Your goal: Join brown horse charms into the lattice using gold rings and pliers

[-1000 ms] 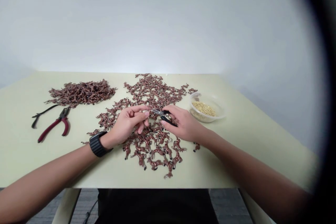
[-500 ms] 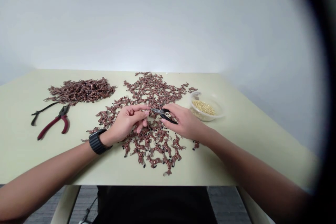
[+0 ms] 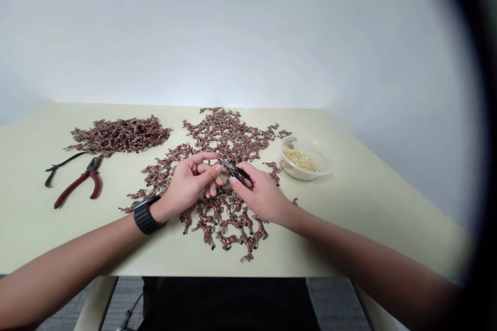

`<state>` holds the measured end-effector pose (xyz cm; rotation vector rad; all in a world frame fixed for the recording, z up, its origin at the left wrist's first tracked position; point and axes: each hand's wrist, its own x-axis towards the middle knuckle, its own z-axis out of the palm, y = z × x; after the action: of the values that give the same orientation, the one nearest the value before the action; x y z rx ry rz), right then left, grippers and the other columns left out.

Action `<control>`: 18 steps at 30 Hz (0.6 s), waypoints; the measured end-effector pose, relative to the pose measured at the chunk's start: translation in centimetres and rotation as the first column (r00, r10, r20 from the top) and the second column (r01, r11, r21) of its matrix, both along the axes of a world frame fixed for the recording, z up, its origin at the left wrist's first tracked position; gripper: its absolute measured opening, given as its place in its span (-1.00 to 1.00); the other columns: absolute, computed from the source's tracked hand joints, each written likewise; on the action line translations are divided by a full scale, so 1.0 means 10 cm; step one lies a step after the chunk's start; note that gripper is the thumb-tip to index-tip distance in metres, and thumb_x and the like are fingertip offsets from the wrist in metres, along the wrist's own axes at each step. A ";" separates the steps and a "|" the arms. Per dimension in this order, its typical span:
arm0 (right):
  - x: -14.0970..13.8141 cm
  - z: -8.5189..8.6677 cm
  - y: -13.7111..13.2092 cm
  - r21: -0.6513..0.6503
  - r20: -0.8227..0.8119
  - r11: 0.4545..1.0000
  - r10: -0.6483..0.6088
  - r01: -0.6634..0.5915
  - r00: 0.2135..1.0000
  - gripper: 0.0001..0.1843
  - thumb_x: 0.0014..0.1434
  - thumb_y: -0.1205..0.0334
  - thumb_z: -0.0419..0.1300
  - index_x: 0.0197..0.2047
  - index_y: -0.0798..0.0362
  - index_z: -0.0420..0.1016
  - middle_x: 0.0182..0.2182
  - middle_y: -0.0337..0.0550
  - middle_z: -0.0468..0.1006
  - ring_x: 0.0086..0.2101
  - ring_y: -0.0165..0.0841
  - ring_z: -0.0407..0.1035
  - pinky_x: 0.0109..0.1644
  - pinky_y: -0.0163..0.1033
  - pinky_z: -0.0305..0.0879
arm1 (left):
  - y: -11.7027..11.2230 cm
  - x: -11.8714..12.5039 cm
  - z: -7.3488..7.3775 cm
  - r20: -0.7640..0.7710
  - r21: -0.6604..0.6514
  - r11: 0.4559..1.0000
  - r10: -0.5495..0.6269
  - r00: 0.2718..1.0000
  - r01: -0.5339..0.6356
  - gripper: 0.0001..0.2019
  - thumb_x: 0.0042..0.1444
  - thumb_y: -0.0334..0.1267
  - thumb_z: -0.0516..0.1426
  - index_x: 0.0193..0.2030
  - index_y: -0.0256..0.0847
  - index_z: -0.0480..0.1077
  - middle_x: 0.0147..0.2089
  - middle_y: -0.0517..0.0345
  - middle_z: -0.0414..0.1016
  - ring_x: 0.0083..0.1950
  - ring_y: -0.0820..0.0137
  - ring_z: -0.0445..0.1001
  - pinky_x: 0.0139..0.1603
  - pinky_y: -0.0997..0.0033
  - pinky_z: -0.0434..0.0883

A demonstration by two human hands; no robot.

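My right hand point(image 3: 264, 194) is wrapped round small pliers point(image 3: 235, 170) with dark handles, their handles squeezed close together. The plier jaws point up and left and meet the fingertips of my left hand point(image 3: 192, 178). Thumb and index finger of that hand are pinched, and whatever sits between them is too small to make out. Both hands hover over a wide spread of small brown reindeer-shaped figures point(image 3: 227, 239). To the right stands a clear plastic tub point(image 3: 325, 171) holding many tiny gold-coloured pieces point(image 3: 301, 160).
A heaped pile of brown figures point(image 3: 120, 135) lies at the far left of the pale table point(image 3: 373, 227). In front of it rest red-handled pliers point(image 3: 91, 168) and a thin black tool point(image 3: 56, 168). A wall point(image 3: 194, 31) rises behind the table.
The pliers' handles have closed together, and the tool has tilted more steeply. My right hand has shifted slightly left and down. My left hand keeps its pinch, nearly in place.
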<state>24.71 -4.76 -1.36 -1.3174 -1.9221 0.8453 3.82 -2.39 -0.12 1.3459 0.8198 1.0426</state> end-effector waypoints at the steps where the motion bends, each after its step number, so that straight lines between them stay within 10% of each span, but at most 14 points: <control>1: -0.03 -0.02 -0.01 -0.028 -0.035 1.000 -0.001 0.000 0.999 -0.71 0.38 -0.09 0.06 -0.13 -0.04 0.36 -0.48 -0.33 0.33 -0.47 -0.39 0.20 -0.40 -0.27 0.10 | -0.01 0.01 -0.01 -0.011 0.017 1.000 0.004 1.000 -0.004 -0.64 0.23 -0.14 0.29 0.03 -0.26 0.33 -0.43 0.12 0.59 -0.60 0.47 0.45 -0.62 0.55 0.39; 18: 0.00 0.00 0.03 -0.259 -0.277 0.962 0.015 -0.090 0.961 -0.58 0.37 -0.21 0.02 -0.05 -0.04 0.39 -0.48 -0.33 0.26 -0.53 -0.43 0.10 -0.46 -0.27 0.09 | 0.03 -0.01 -0.07 -0.097 0.096 0.995 0.005 0.995 0.004 -0.57 0.27 -0.12 0.26 0.17 -0.19 0.26 -0.35 0.10 0.60 -0.53 0.42 0.49 -0.53 0.48 0.43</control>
<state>24.71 -4.43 -1.31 -1.2292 -1.6740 1.2827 3.69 -2.06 -0.78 1.4878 0.8506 1.0348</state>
